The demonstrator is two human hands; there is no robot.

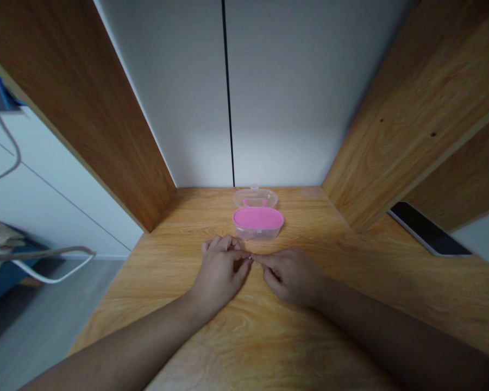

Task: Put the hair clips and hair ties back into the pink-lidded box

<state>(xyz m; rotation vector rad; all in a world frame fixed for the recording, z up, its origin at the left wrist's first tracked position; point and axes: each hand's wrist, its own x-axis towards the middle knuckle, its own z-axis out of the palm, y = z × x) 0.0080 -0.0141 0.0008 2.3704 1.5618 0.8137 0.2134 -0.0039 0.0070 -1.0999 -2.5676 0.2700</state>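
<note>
My left hand (pixel 220 270) is closed in a pinch, thumb and index fingertip meeting on a tiny pale-blue piece (pixel 250 257). That piece is too small to tell its kind. From the right, my right hand (pixel 291 274) reaches in with its index finger stretched out, the tip touching or nearly touching the piece. Its thumb stands apart below, and the other fingers are curled. Just beyond both hands sits a small clear plastic case (pixel 257 234) with a pink inner tray (pixel 258 218). The case's clear lid (pixel 255 198) is swung back toward the wall.
The wooden tabletop (pixel 244 331) ends at a pale panel wall (pixel 277 108), between wooden side boards. A dark-screened phone (pixel 427 228) lies at the right. Past the table's left edge hang a beige cable (pixel 69 250) and a white cable (pixel 57 281).
</note>
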